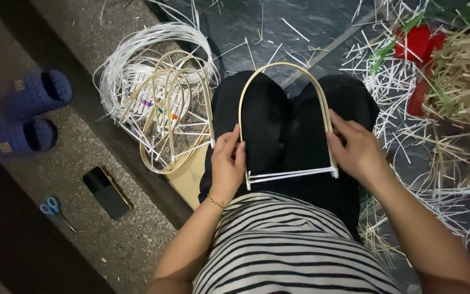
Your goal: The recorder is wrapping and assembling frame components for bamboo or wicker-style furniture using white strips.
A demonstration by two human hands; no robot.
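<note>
On lap, both hands (295, 152) gripping bent cane arch (284, 68), white strips (292, 175) across

slippers (28, 114): pair of blue ones, far left on the concrete ledge (99, 234), side by side
phone (107, 191): dark, screen off, lying flat on the ledge
scissors (54, 209): small, blue handles, just left of the phone
coil of white strips (153, 49): looped up at the ledge's top end
bent hoops (175, 114): few tan ones piled beside the coil
scraps (398, 81): white and tan offcuts all over the dark floor, right side
red thing (420, 46): top right, half buried in straw
</note>
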